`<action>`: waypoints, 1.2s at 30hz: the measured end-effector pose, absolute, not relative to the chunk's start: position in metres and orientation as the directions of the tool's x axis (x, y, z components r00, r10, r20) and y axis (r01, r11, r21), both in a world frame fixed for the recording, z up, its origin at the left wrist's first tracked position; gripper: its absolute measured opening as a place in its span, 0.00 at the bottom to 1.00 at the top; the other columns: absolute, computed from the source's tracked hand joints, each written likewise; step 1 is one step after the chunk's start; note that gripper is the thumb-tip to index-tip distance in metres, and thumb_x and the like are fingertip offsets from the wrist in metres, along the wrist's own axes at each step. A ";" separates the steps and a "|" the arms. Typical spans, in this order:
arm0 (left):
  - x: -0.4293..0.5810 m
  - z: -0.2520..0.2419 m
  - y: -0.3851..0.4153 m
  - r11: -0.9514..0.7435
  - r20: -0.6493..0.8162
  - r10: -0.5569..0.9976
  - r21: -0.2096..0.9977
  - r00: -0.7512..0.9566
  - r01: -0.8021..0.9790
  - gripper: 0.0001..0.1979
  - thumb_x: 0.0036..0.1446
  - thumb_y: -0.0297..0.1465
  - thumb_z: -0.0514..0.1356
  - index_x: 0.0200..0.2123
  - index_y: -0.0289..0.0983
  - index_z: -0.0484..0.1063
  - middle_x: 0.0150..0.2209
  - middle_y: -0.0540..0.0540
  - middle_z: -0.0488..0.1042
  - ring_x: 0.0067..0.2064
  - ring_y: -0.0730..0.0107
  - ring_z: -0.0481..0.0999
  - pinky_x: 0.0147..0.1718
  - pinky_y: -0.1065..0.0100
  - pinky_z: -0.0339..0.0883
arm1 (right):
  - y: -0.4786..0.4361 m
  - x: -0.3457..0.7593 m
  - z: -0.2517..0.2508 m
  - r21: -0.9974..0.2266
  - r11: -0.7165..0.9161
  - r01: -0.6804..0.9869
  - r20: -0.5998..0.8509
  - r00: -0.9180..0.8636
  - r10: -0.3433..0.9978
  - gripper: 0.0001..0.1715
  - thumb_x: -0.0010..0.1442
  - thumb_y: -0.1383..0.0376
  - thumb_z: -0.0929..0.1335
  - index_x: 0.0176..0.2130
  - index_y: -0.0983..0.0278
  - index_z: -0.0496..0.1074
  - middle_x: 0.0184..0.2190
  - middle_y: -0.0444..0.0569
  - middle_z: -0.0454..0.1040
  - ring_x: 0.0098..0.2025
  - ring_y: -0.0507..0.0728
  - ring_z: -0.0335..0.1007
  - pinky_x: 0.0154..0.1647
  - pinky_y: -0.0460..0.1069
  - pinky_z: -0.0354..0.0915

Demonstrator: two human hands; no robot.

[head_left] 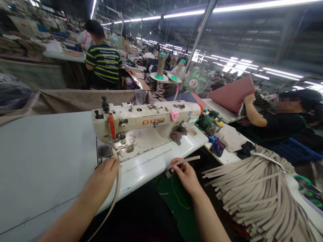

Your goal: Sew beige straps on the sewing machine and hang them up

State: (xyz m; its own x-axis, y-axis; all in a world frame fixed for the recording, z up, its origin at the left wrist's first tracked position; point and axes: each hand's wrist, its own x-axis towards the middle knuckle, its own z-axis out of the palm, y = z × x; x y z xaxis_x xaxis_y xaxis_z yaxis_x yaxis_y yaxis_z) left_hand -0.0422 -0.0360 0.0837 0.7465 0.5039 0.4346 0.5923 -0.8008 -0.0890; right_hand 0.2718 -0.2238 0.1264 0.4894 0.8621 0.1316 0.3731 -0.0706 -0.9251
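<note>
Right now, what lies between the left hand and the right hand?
In the head view, only the white front edge of the sewing table lies between left hand and right hand, each holding a beige strip.

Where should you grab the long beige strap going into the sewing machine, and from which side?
Probably pinch the strap just before the needle, where the left hand already holds it, coming from the front table edge. It is thin, flat and floppy, so a grip far back would likely let it sag.

Garment or footwear factory floor: industrial sewing machine (146,122) at 12 o'clock, thread cones (160,65) behind, strap bundle (254,188) at 3, seated workers, long fluorescent tube rows (227,8) overhead.
</note>
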 end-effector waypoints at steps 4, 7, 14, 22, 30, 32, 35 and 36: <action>-0.043 0.080 -0.036 -0.812 0.498 0.454 -0.108 0.738 0.573 0.18 0.62 0.15 0.54 0.53 0.26 0.71 0.55 0.31 0.71 0.56 0.47 0.73 0.57 0.52 0.74 | -0.221 0.259 0.134 -0.790 -0.064 0.609 0.189 0.342 0.921 0.17 0.69 0.51 0.68 0.39 0.60 0.76 0.36 0.49 0.76 0.38 0.59 0.72 0.41 0.51 0.67; -0.043 0.083 -0.037 -0.824 0.511 0.433 -0.109 0.743 0.555 0.16 0.62 0.16 0.56 0.53 0.26 0.71 0.54 0.31 0.71 0.55 0.47 0.73 0.56 0.51 0.74 | -0.218 0.250 0.139 -0.790 -0.065 0.609 0.110 0.246 0.963 0.16 0.72 0.53 0.65 0.39 0.60 0.74 0.33 0.46 0.75 0.34 0.56 0.70 0.38 0.49 0.65; -0.039 0.088 -0.040 -0.815 0.525 0.454 -0.082 0.720 0.574 0.16 0.61 0.16 0.56 0.51 0.26 0.71 0.53 0.32 0.71 0.54 0.47 0.73 0.55 0.51 0.75 | -0.208 0.230 0.141 -0.896 -0.054 0.441 0.027 0.175 0.984 0.15 0.73 0.54 0.66 0.39 0.61 0.71 0.30 0.43 0.73 0.32 0.53 0.69 0.35 0.47 0.65; -0.035 0.095 -0.042 -0.786 0.490 0.524 -0.038 0.697 0.617 0.15 0.61 0.17 0.59 0.51 0.27 0.71 0.53 0.33 0.72 0.55 0.48 0.74 0.58 0.52 0.73 | -0.200 0.221 0.141 -0.957 -0.055 0.286 -0.026 0.102 0.994 0.14 0.69 0.54 0.70 0.46 0.62 0.75 0.33 0.47 0.77 0.36 0.56 0.74 0.41 0.50 0.67; -0.031 0.109 -0.044 -0.761 0.399 0.604 0.029 0.690 0.649 0.11 0.65 0.19 0.55 0.48 0.30 0.73 0.49 0.36 0.74 0.55 0.53 0.74 0.60 0.54 0.70 | -0.194 0.222 0.132 -0.817 0.009 0.577 0.083 0.102 0.991 0.16 0.67 0.50 0.70 0.37 0.60 0.78 0.30 0.46 0.76 0.33 0.56 0.72 0.36 0.47 0.67; -0.030 0.111 -0.044 -0.761 0.382 0.610 0.038 0.695 0.647 0.11 0.66 0.20 0.54 0.47 0.31 0.73 0.49 0.36 0.74 0.55 0.54 0.74 0.61 0.54 0.69 | -0.192 0.219 0.133 -0.821 -0.024 0.570 0.036 0.095 0.995 0.19 0.67 0.48 0.70 0.38 0.60 0.77 0.28 0.45 0.74 0.30 0.56 0.71 0.33 0.46 0.67; -0.031 0.112 -0.044 -0.764 0.378 0.611 0.047 0.696 0.644 0.10 0.67 0.21 0.53 0.48 0.31 0.72 0.49 0.37 0.74 0.54 0.56 0.75 0.61 0.55 0.67 | -0.188 0.211 0.135 -0.836 -0.091 0.541 -0.021 0.135 0.991 0.24 0.65 0.43 0.69 0.40 0.60 0.77 0.26 0.45 0.73 0.27 0.56 0.69 0.28 0.47 0.67; -0.031 0.112 -0.044 -0.762 0.382 0.611 0.047 0.693 0.646 0.10 0.67 0.21 0.53 0.48 0.31 0.72 0.49 0.37 0.74 0.53 0.56 0.75 0.61 0.56 0.67 | -0.186 0.208 0.134 -0.839 -0.113 0.532 -0.035 0.154 0.987 0.26 0.65 0.42 0.69 0.42 0.61 0.76 0.26 0.45 0.73 0.26 0.56 0.68 0.28 0.47 0.67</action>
State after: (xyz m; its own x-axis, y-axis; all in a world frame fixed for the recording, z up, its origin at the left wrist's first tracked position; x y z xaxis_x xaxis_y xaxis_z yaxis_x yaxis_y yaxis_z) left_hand -0.0308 -0.0436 0.1120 0.6931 0.6113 0.3820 0.6461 -0.7618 0.0468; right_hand 0.2080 -0.1861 0.1344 0.1541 0.9874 -0.0349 0.5317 -0.1126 -0.8394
